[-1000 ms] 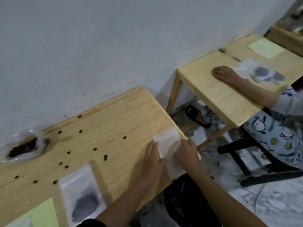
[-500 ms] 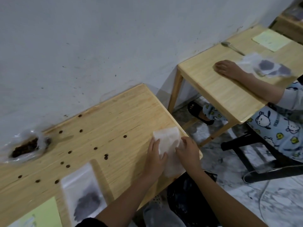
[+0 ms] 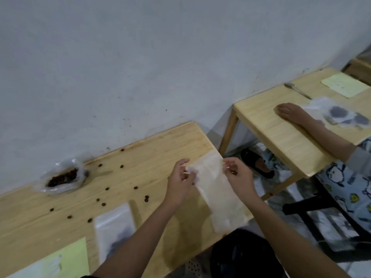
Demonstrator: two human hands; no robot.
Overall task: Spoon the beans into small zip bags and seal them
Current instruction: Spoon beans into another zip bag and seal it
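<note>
So, quick status: I've got the empty zip bag (image 3: pixel 217 193) pinched by its two far corners, left hand (image 3: pixel 178 185) on the left corner and right hand (image 3: pixel 240 177) on the right one. On both hands the thumb and forefinger nip the plastic and the other fingers curl loosely behind, nothing spread flat. My read is that gripping both sides of the mouth is for pulling the zip strip apart so it can take a spoonful. Two corners also keep a floppy bag from folding on itself.

The bag sits over the right end of the table (image 3: pixel 140 157), with its near end poking past the front edge. Its long axis runs far to near, leaning a bit right as it comes toward me, and the mouth end points away at the wall (image 3: pixel 140 57). Can't tell whether the far end is lifted off the wood or just lying on it.

Supplies are well off to the left. The open bag of beans (image 3: pixel 62 177) is against the wall, with loose beans (image 3: pixel 146 198) scattered between it and the hands. A filled bag (image 3: pixel 114 227) lies flat near the front edge, probably parked out of the way. The only spoon (image 3: pixel 297 90) I can make out is on the neighbour's table (image 3: pixel 281 141), so I'd say filling is a step off yet.
</note>
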